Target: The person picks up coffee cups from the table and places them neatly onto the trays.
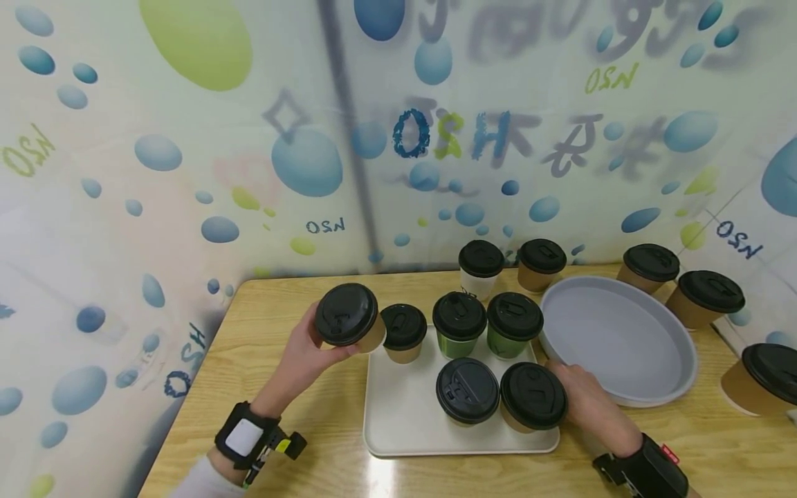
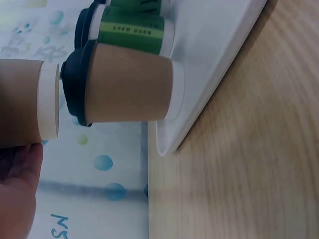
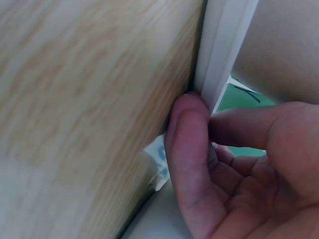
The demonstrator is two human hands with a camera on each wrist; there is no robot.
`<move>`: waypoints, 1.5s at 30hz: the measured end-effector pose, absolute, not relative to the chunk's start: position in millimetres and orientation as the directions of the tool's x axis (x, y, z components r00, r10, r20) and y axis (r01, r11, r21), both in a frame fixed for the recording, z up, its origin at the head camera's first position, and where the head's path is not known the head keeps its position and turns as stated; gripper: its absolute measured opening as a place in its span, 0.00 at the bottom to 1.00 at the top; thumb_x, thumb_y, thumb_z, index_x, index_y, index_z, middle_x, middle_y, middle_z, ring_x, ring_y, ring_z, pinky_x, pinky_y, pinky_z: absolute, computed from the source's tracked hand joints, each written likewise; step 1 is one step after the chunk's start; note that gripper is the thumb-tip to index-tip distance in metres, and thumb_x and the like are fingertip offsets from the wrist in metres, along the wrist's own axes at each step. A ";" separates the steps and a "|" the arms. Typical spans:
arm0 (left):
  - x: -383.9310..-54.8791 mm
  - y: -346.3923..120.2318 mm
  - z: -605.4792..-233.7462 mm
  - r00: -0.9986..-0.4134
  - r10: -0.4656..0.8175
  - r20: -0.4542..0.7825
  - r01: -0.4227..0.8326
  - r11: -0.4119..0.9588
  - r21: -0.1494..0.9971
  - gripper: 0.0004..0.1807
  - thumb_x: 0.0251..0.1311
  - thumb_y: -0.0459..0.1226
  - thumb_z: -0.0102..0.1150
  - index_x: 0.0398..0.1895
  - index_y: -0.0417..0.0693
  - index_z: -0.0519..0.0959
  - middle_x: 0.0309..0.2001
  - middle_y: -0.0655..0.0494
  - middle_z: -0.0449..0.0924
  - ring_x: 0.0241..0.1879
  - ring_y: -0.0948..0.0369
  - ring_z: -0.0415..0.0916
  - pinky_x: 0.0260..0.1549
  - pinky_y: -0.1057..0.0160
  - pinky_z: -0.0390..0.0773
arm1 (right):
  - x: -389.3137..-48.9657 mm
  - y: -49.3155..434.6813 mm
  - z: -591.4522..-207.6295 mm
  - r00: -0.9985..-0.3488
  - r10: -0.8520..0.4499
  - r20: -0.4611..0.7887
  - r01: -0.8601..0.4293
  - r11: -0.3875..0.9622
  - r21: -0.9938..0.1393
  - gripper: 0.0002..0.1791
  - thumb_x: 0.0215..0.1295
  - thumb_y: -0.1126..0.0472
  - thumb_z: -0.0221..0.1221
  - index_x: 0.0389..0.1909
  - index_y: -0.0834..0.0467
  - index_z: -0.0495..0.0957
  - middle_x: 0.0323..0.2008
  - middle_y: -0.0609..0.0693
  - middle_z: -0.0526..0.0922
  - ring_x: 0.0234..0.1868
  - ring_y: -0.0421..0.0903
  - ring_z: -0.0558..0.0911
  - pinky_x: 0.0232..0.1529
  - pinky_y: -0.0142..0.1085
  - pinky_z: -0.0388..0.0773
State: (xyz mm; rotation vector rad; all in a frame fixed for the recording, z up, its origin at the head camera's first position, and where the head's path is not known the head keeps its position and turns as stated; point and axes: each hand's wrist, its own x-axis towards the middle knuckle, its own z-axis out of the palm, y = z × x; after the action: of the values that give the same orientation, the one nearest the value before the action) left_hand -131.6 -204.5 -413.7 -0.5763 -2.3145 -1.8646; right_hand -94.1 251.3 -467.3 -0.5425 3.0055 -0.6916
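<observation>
My left hand grips a brown paper coffee cup with a black lid, raised off the table just left of the tray. In the left wrist view the cup's white base hangs free. On the white tray stand a brown cup, two green cups at the back, and two black-lidded cups in front. My right hand pinches the tray's right rim between thumb and fingers, beside the front right cup.
A round grey tray lies right of the white one. Behind stand a white cup and a brown cup. More brown cups stand around the round tray's right side. A printed curtain closes the table's back.
</observation>
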 end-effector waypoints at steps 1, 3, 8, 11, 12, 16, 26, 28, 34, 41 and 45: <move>-129.6 -203.1 -414.7 -0.917 0.232 0.324 0.366 0.170 0.915 0.43 0.51 0.22 0.74 0.71 0.38 0.67 0.63 0.55 0.75 0.63 0.64 0.73 0.60 0.70 0.74 | -94.0 251.5 -467.5 -0.939 -0.336 0.069 -0.332 0.841 -0.426 0.07 0.59 0.69 0.65 0.29 0.55 0.77 0.27 0.47 0.77 0.29 0.52 0.81 0.25 0.48 0.79; -125.8 -200.7 -416.7 -0.908 0.254 0.332 0.379 0.162 0.911 0.43 0.49 0.22 0.75 0.71 0.39 0.68 0.63 0.55 0.75 0.62 0.64 0.74 0.60 0.69 0.75 | -94.4 251.6 -467.9 -0.938 -0.338 0.069 -0.334 0.841 -0.425 0.07 0.59 0.69 0.65 0.29 0.56 0.77 0.27 0.47 0.77 0.29 0.52 0.81 0.25 0.47 0.78; -116.2 -197.2 -419.0 -0.890 0.270 0.367 0.414 0.141 0.899 0.44 0.45 0.21 0.77 0.69 0.39 0.69 0.62 0.57 0.76 0.61 0.63 0.75 0.59 0.68 0.76 | -94.8 251.8 -468.7 -0.938 -0.338 0.074 -0.336 0.840 -0.426 0.08 0.58 0.69 0.66 0.29 0.56 0.76 0.25 0.46 0.75 0.27 0.50 0.80 0.23 0.46 0.77; -110.9 -195.5 -420.0 -0.878 0.289 0.381 0.429 0.128 0.894 0.45 0.44 0.20 0.77 0.69 0.41 0.70 0.62 0.56 0.77 0.62 0.62 0.75 0.59 0.67 0.76 | -94.6 251.9 -469.3 -0.937 -0.338 0.085 -0.341 0.838 -0.425 0.09 0.57 0.70 0.66 0.28 0.56 0.75 0.24 0.46 0.74 0.26 0.48 0.79 0.22 0.45 0.76; -109.2 -194.6 -420.5 -0.874 0.300 0.382 0.432 0.124 0.893 0.45 0.44 0.20 0.78 0.69 0.42 0.70 0.62 0.56 0.77 0.62 0.61 0.75 0.60 0.66 0.76 | -94.6 252.0 -469.5 -0.937 -0.338 0.087 -0.342 0.838 -0.425 0.10 0.57 0.70 0.66 0.28 0.55 0.75 0.24 0.46 0.74 0.26 0.48 0.79 0.22 0.45 0.76; -103.5 -190.5 -426.9 -0.856 0.354 0.377 0.442 0.122 0.889 0.45 0.43 0.23 0.81 0.68 0.45 0.71 0.62 0.54 0.78 0.62 0.60 0.75 0.60 0.64 0.76 | -95.2 251.8 -469.5 -0.939 -0.337 0.076 -0.336 0.840 -0.427 0.09 0.58 0.69 0.66 0.28 0.55 0.75 0.24 0.45 0.74 0.26 0.47 0.78 0.22 0.45 0.76; -97.4 -179.3 -453.9 -0.831 0.443 0.336 0.446 0.170 0.879 0.47 0.40 0.29 0.86 0.67 0.44 0.72 0.60 0.49 0.78 0.59 0.60 0.76 0.57 0.60 0.81 | -94.6 249.1 -463.9 -0.951 -0.309 -0.010 -0.269 0.844 -0.465 0.08 0.63 0.67 0.64 0.28 0.55 0.75 0.24 0.45 0.72 0.26 0.43 0.75 0.24 0.42 0.75; -96.7 -177.0 -457.1 -0.845 0.443 0.300 0.425 0.213 0.880 0.47 0.39 0.32 0.87 0.67 0.46 0.72 0.60 0.50 0.79 0.58 0.60 0.77 0.56 0.59 0.82 | -94.5 248.9 -463.6 -0.952 -0.307 -0.012 -0.267 0.844 -0.465 0.08 0.63 0.67 0.64 0.28 0.55 0.75 0.24 0.44 0.72 0.26 0.43 0.75 0.24 0.42 0.74; -94.3 -170.3 -462.4 -0.867 0.453 0.206 0.355 0.274 0.894 0.47 0.37 0.36 0.88 0.65 0.51 0.73 0.60 0.55 0.79 0.58 0.57 0.77 0.56 0.56 0.82 | -94.2 249.7 -464.5 -0.950 -0.313 0.001 -0.277 0.840 -0.466 0.08 0.63 0.67 0.64 0.29 0.55 0.75 0.25 0.44 0.71 0.26 0.42 0.74 0.24 0.41 0.74; -92.3 -164.3 -467.8 -0.860 0.481 0.170 0.350 0.314 0.882 0.47 0.37 0.39 0.88 0.64 0.54 0.72 0.60 0.59 0.79 0.58 0.57 0.77 0.57 0.55 0.81 | -94.0 250.4 -465.1 -0.949 -0.316 0.004 -0.280 0.835 -0.474 0.08 0.64 0.67 0.64 0.29 0.54 0.75 0.24 0.44 0.71 0.26 0.42 0.74 0.24 0.41 0.74; -91.2 -161.7 -469.8 -0.856 0.485 0.178 0.375 0.347 0.859 0.47 0.37 0.40 0.89 0.63 0.50 0.71 0.59 0.57 0.79 0.57 0.58 0.77 0.57 0.55 0.81 | -94.5 250.0 -464.4 -0.950 -0.311 -0.004 -0.274 0.842 -0.465 0.08 0.64 0.67 0.64 0.29 0.55 0.75 0.24 0.44 0.71 0.26 0.43 0.75 0.24 0.41 0.74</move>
State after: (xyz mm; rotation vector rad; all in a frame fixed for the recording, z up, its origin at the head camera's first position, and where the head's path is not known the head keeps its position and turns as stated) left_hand -91.2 -161.7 -469.8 -0.8546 -2.6657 -1.6511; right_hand -94.5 250.0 -464.4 -0.4673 2.9384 -0.7245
